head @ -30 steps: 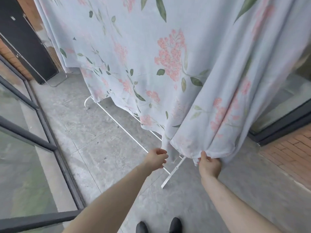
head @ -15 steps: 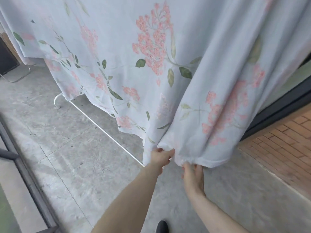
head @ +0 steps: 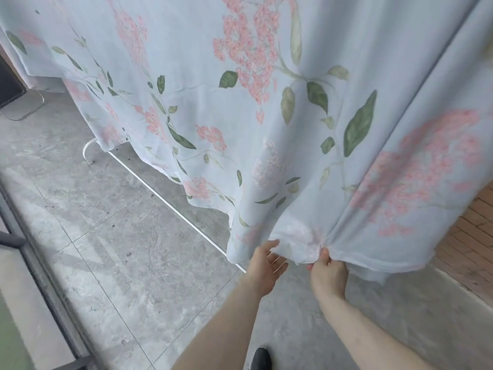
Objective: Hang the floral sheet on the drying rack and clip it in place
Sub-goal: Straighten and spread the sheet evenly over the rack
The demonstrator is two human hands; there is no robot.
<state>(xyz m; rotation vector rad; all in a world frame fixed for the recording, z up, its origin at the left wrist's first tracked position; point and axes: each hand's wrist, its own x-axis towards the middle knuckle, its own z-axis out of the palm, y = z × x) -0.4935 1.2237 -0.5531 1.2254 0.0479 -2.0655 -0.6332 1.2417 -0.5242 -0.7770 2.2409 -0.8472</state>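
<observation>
The floral sheet (head: 266, 116), pale blue with pink blossoms and green leaves, hangs down over the drying rack and fills the upper view. Only the rack's white base rail (head: 160, 190) shows along the floor below the hem. My left hand (head: 265, 265) is under the sheet's lower hem with its fingers apart, the fingertips touching the edge. Just to its right, my right hand (head: 328, 271) pinches a gathered bit of the hem between thumb and fingers. The rack's upper bars and any clips are hidden.
Grey floor tiles (head: 106, 249) lie under the rack. A dark door-frame rail (head: 40, 276) runs along the left. Red brick paving (head: 469, 236) is at the right. A black object on a wire foot (head: 16, 89) stands far left. My shoe (head: 260, 359) is below.
The view has swung closer to the sheet. My right hand let go, reached under the hem and now pinches it again, while my left hand opened from a fist under the hem.
</observation>
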